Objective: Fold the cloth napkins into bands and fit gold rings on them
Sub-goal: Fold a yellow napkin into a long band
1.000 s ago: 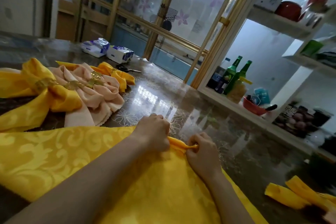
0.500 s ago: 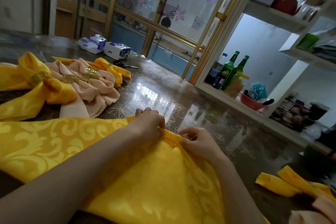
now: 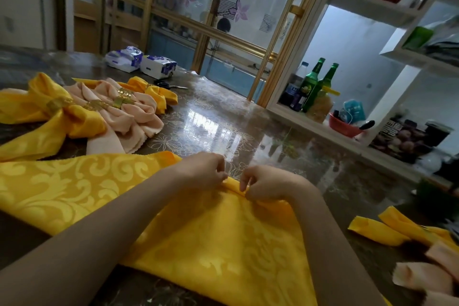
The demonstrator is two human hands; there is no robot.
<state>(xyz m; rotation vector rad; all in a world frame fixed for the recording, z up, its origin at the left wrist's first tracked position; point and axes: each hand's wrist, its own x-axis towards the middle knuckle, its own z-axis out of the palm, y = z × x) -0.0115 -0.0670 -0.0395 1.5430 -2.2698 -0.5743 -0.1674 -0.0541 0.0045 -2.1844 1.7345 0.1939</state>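
Observation:
A large yellow damask napkin [image 3: 218, 238] lies spread on the dark glossy table [image 3: 213, 122], one corner pointing away from me. My left hand [image 3: 203, 171] and my right hand [image 3: 265, 182] both pinch small pleats at that far corner, fingers closed on the cloth. At the back left lie finished napkins: a yellow one [image 3: 49, 112] and a peach one [image 3: 124, 112], each gathered in a gold ring [image 3: 123, 99], plus another yellow one [image 3: 154, 93] behind.
Loose yellow napkins [image 3: 392, 228] and peach napkins [image 3: 422, 278] lie at the right front. Scissors [image 3: 169, 85] and two tissue packs [image 3: 141, 62] sit at the table's far side. A shelf with green bottles [image 3: 315, 82] and a red bowl [image 3: 345, 126] stands beyond the right edge.
My hands have moved slightly apart along the napkin's far corner and re-gripped the cloth, gathering another pleat. The view has tilted a little.

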